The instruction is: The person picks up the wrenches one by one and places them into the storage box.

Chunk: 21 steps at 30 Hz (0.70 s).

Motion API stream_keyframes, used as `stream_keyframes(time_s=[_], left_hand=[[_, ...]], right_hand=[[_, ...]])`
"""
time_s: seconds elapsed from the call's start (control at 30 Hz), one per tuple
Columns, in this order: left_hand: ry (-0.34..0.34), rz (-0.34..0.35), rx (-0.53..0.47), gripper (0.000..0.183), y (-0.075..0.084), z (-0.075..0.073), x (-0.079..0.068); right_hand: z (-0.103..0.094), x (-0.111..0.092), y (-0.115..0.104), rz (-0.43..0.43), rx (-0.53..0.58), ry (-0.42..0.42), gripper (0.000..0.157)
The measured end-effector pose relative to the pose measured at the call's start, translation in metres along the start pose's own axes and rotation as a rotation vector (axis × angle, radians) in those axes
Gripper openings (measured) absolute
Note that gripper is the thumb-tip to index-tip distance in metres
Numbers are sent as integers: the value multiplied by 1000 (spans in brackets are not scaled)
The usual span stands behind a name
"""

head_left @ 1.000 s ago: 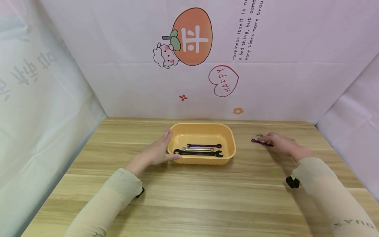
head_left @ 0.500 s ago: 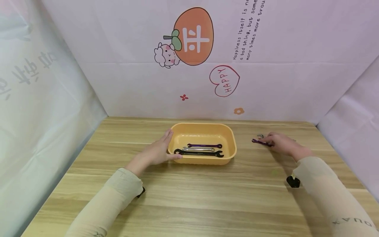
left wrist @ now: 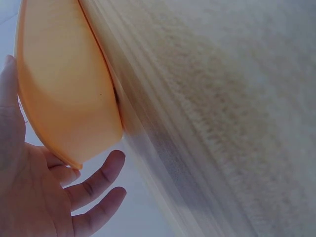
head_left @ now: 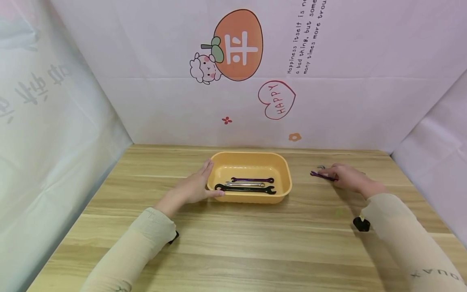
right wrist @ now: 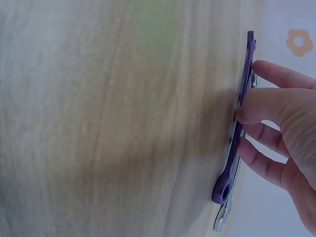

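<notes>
My left hand [head_left: 193,185] holds the left end of a yellow plastic basin [head_left: 251,198], thumb at its front rim. In the left wrist view the other fingers [left wrist: 94,187] curve around the basin's end, two of them clear of it. Inside the basin lie a purple wrench [head_left: 251,179], a silver wrench [head_left: 244,184] and a larger black wrench [head_left: 244,189]. To the right, my right hand [head_left: 348,177] pinches another purple wrench [right wrist: 239,123] low over the table. Close behind that wrench lies a silver wrench [right wrist: 224,216], partly covered by the fingers.
The wood-grain table [head_left: 248,243] carries everything. A white printed cloth [head_left: 164,105] stands along its back edge, and similar cloth hangs at both sides. Black devices sit at the wrists, the right one [head_left: 361,224] more visible.
Almost nothing moves. The right hand's fingers shift slightly on the purple wrench; the left hand and basin stay in place.
</notes>
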<state>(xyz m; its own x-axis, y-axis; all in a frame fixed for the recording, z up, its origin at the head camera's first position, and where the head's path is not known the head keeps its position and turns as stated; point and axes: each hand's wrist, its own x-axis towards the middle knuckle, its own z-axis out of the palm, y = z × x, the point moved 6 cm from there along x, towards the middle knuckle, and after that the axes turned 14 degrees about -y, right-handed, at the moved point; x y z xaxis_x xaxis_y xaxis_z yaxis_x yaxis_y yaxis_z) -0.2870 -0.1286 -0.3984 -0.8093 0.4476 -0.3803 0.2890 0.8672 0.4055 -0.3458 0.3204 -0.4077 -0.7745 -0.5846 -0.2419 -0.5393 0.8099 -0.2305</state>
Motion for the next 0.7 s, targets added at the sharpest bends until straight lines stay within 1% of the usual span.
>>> stream_keyframes(time_s=[0.1,0.33,0.53,0.7], left_hand=[[1,2,2,117,1,0,0],[-6,18,-7,118,2,1,-1],[-6,17,-4,120,1,1,-2],[-6,10,2,120,1,0,-1]], right_hand=[[0,-1,-1,4,12,2,44],[-1,2,-1,23,45,-23,41],[-8,1,-5,9,50,-9,41],[-14,1,-9,-16,49,6,37]])
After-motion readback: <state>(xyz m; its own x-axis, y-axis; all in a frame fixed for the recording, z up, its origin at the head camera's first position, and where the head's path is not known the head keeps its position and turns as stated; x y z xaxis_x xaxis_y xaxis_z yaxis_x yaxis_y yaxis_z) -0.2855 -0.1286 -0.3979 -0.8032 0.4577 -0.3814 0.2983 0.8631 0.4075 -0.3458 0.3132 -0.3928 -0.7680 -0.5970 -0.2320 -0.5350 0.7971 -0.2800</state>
